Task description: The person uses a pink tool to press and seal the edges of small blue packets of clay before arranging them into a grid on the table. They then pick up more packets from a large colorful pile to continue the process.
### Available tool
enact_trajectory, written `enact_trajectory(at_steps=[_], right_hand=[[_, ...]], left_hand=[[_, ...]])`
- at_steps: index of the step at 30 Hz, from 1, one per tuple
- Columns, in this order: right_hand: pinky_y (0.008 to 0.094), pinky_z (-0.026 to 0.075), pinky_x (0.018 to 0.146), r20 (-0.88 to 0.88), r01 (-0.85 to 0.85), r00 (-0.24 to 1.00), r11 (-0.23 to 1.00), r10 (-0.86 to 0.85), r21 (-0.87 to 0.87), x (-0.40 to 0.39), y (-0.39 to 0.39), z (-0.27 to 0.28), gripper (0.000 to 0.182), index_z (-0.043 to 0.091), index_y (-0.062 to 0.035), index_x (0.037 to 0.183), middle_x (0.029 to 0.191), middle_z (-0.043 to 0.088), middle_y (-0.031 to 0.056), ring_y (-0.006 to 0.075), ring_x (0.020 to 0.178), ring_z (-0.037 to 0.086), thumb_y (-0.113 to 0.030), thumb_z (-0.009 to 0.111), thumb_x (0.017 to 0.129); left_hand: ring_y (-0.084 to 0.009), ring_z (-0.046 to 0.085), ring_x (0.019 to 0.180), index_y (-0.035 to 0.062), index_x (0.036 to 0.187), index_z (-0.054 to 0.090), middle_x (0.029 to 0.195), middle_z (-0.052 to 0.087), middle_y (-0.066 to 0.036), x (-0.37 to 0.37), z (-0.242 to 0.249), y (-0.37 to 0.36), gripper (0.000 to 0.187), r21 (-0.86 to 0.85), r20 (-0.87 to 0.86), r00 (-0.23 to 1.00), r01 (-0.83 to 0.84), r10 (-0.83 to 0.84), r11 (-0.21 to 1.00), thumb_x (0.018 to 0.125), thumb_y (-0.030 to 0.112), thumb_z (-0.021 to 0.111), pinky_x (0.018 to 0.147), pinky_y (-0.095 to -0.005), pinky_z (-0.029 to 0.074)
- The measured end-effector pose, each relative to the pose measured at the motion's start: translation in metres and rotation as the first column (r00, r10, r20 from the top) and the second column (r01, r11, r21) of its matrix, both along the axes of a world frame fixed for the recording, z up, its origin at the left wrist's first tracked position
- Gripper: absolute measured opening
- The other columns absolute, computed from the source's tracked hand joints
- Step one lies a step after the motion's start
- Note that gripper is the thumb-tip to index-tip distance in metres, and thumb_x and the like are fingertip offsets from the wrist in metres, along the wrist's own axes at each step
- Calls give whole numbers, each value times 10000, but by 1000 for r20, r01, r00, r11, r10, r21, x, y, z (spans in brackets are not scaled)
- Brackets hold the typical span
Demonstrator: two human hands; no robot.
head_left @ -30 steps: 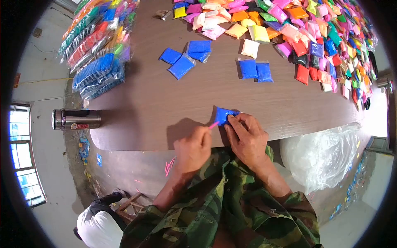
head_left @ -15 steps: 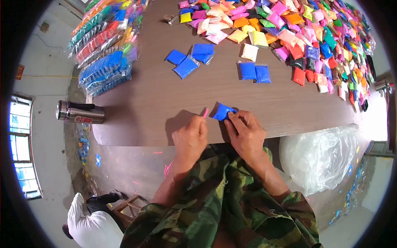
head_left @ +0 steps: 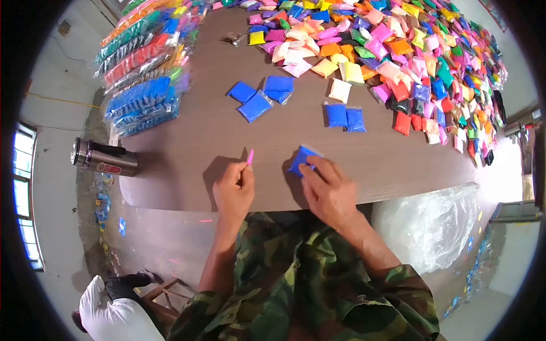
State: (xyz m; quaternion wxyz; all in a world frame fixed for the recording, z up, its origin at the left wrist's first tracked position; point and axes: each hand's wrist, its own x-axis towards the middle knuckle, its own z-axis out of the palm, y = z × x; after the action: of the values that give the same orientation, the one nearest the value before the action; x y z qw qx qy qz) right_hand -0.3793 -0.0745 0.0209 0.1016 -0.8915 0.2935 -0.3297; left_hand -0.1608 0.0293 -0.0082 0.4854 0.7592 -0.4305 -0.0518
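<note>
My left hand [head_left: 234, 190] is closed on a thin pink strip [head_left: 250, 157], which points up from between thumb and forefinger. To the right, the fingers of my right hand [head_left: 329, 190] pinch the lower right part of a small blue packet [head_left: 301, 158] near the table's front edge. Beyond it lie two blue packets side by side [head_left: 344, 116] with a cream packet [head_left: 340, 90] above them. A group of blue packets [head_left: 255, 105] lies further left.
Many coloured packets [head_left: 398, 57] are heaped across the back and right. Stacked bagged packets [head_left: 139, 96] and a steel flask [head_left: 108, 158] are at the left. Clear plastic [head_left: 426, 227] bulges beyond the front edge. A person in white [head_left: 116, 315] sits at lower left.
My left hand has moved left with the pink strip, away from the blue packet. My right hand's fingers have shifted on the packet, which now lies flatter. The view has shifted slightly.
</note>
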Motion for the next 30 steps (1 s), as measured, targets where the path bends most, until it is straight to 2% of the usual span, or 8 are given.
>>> enact_trajectory(at_steps=[3, 6, 9, 13, 18, 25, 27, 30], right_hand=[[439, 612, 931, -18, -34, 999, 999, 34, 11, 5, 0, -2, 357, 778, -75, 1209, 1256, 733, 92, 324, 1157, 723, -116, 861, 864], [447, 591, 977, -40, -60, 997, 998, 61, 22, 14, -23, -7, 334, 775, -59, 1194, 1267, 738, 100, 326, 1177, 718, -106, 838, 869], [465, 532, 1072, -99, -95, 992, 985, 82, -143, 26, -58, -7, 284, 754, -43, 1177, 1297, 722, 98, 301, 1233, 693, -73, 719, 897], [529, 450, 1163, -155, -47, 988, 976, 14, -214, 30, -98, -3, 273, 758, -60, 1152, 1288, 741, 90, 278, 1276, 684, -76, 698, 886], [518, 457, 1167, -147, -26, 989, 979, -4, -202, 26, -111, -7, 289, 764, -66, 1170, 1281, 750, 85, 271, 1273, 691, -63, 697, 889], [517, 451, 1176, -114, 7, 993, 985, -27, -173, 26, -109, -15, 271, 776, -61, 1173, 1272, 769, 88, 271, 1290, 690, -48, 697, 914], [524, 450, 1174, -138, 13, 990, 983, -39, -185, 25, -108, -10, 275, 776, -60, 1175, 1293, 758, 94, 279, 1288, 690, -62, 722, 905], [538, 450, 1165, -131, 8, 991, 984, -31, -176, 31, -105, 8, 286, 775, -60, 1174, 1321, 741, 103, 296, 1278, 691, -89, 758, 890]], left_hand=[[-110, 539, 533, 42, 1001, 721, 643, 622, -54, 0, -5, 2, 50, -18, 51, 999, 12, -11, 1000, 985, 56, 766, 517, -301, 433], [-120, 557, 539, 32, 1013, 720, 657, 639, -67, -1, -2, 3, 59, 5, -4, 1000, 20, -20, 1000, 980, 42, 768, 520, -301, 439], [-128, 589, 555, 30, 1014, 720, 675, 658, -80, 0, 0, 3, 61, 38, -11, 1000, 21, -21, 999, 975, 31, 767, 535, -300, 461], [-154, 645, 591, 31, 1029, 727, 720, 687, -94, 0, -3, 4, 73, 21, 9, 1000, 19, -19, 1000, 969, 18, 765, 563, -311, 501], [-186, 690, 628, 29, 1043, 736, 763, 710, -110, -1, -2, 4, 83, 22, 15, 1000, 11, -11, 1000, 969, 26, 773, 580, -331, 528], [-183, 691, 629, 27, 1041, 746, 790, 725, -114, -3, -2, 6, 85, 71, -70, 998, -3, 7, 997, 985, 74, 791, 587, -333, 536], [-177, 692, 632, 28, 1047, 750, 794, 727, -117, -1, -4, 6, 87, 57, -41, 999, 3, -1, 998, 988, 78, 790, 589, -331, 538], [-183, 699, 640, 28, 1053, 756, 805, 733, -123, -3, -2, 5, 95, 73, -86, 996, -13, 19, 997, 982, 77, 796, 597, -334, 547]])
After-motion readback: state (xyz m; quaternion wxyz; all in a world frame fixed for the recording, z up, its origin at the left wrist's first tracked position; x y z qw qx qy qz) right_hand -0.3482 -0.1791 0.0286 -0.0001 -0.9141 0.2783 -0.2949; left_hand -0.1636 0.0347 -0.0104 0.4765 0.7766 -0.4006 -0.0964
